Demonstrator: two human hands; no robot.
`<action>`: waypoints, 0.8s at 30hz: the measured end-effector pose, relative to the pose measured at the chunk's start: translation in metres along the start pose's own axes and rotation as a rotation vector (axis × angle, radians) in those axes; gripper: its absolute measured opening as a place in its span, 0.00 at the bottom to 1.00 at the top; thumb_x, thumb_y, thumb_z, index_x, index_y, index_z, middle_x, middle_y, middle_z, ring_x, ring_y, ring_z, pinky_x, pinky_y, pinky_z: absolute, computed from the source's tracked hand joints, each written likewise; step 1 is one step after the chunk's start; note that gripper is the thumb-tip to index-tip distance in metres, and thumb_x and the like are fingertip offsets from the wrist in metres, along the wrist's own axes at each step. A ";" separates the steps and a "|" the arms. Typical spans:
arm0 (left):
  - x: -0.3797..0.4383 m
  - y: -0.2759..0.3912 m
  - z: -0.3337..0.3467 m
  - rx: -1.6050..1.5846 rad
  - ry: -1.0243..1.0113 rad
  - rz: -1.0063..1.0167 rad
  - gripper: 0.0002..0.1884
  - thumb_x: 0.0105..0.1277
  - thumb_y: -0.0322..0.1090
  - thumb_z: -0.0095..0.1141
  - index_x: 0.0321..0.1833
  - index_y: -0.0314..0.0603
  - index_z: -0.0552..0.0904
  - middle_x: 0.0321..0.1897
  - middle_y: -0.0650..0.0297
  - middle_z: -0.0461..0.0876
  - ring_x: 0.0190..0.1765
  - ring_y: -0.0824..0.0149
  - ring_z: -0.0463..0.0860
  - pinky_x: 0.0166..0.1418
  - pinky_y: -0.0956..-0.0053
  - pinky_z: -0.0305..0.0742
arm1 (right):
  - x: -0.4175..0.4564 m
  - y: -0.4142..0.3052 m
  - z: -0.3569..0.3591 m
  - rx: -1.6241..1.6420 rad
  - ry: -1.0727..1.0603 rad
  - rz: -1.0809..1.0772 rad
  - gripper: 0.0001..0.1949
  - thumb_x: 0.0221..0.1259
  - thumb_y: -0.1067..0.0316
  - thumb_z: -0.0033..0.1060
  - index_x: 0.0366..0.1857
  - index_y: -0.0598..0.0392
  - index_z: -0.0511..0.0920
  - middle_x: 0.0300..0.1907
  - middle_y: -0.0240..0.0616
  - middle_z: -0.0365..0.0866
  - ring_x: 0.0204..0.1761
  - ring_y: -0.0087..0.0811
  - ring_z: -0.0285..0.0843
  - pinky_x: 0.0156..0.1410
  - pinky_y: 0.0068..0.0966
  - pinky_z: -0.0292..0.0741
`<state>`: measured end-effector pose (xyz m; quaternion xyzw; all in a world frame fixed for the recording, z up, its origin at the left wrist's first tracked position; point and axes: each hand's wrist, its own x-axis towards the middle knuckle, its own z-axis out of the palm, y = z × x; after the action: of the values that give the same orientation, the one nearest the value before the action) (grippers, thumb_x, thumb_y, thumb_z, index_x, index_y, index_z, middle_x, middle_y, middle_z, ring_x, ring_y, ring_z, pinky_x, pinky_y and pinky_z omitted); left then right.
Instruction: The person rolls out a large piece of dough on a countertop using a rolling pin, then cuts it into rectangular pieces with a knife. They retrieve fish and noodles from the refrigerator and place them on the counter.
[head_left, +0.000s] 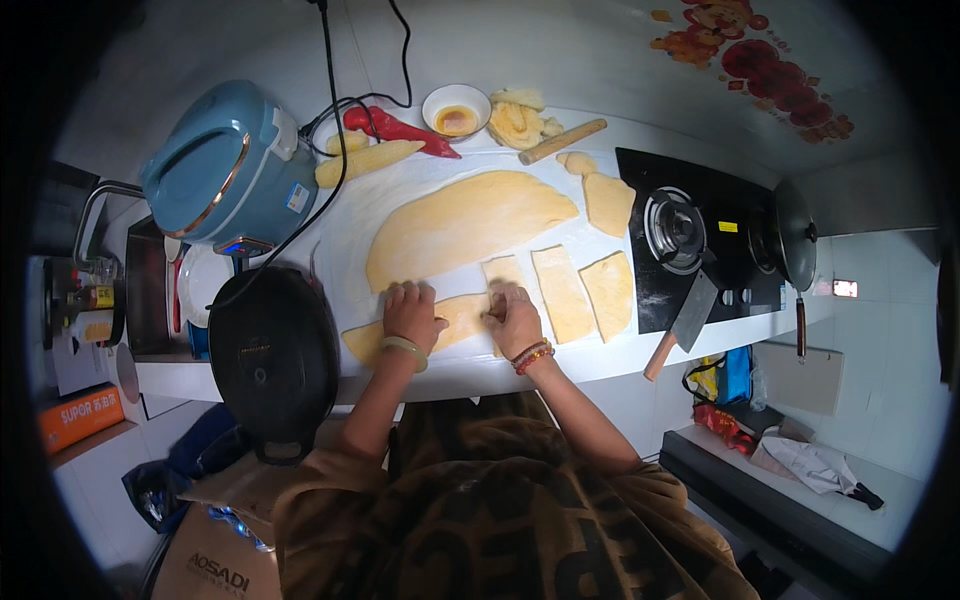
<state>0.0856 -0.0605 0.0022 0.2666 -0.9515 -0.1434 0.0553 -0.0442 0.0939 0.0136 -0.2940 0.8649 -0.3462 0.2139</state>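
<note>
A long strip of yellow dough (461, 319) lies along the counter's near side. Across its left part is my left hand (411, 319), fingertips at the far edge and thumb on top. My right hand (514, 322) pinches the strip near its right end, fingers curled, covering part of a shorter dough piece (504, 268). Beyond both hands spreads a large half-round dough sheet (472, 217). To the right are a rectangular dough strip (562, 292), a wedge-shaped dough piece (609, 295) and another cut dough piece (609, 204).
A black electric griddle (274, 367) and a blue rice cooker (225, 165) stand left, a black cable crossing above. A cleaver (691, 315) rests by the gas stove (675, 225), its handle past the counter edge. Behind are a rolling pin (562, 142) and a bowl (456, 111).
</note>
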 end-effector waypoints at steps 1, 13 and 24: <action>-0.003 0.002 0.003 0.052 0.018 -0.017 0.25 0.52 0.42 0.76 0.50 0.42 0.80 0.46 0.55 0.80 0.57 0.47 0.76 0.62 0.53 0.71 | 0.001 0.001 0.005 -0.016 0.048 -0.081 0.23 0.54 0.79 0.65 0.57 0.55 0.77 0.44 0.46 0.81 0.43 0.44 0.84 0.51 0.36 0.82; -0.012 -0.056 -0.008 -0.387 0.149 -0.150 0.03 0.61 0.26 0.61 0.37 0.41 0.82 0.37 0.54 0.80 0.43 0.44 0.79 0.50 0.54 0.76 | 0.032 -0.013 -0.013 0.019 0.119 -0.142 0.13 0.60 0.77 0.60 0.49 0.58 0.83 0.49 0.51 0.84 0.51 0.52 0.83 0.57 0.38 0.81; -0.002 -0.085 -0.016 -0.216 0.176 0.053 0.11 0.61 0.32 0.65 0.46 0.46 0.82 0.45 0.55 0.81 0.53 0.47 0.77 0.57 0.53 0.73 | -0.062 0.044 -0.050 -0.102 0.348 0.000 0.18 0.57 0.77 0.65 0.53 0.57 0.80 0.44 0.48 0.77 0.42 0.43 0.81 0.51 0.36 0.81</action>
<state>0.1318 -0.1323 -0.0083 0.2452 -0.9288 -0.2195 0.1705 -0.0435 0.1842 0.0258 -0.2401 0.9053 -0.3474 0.0458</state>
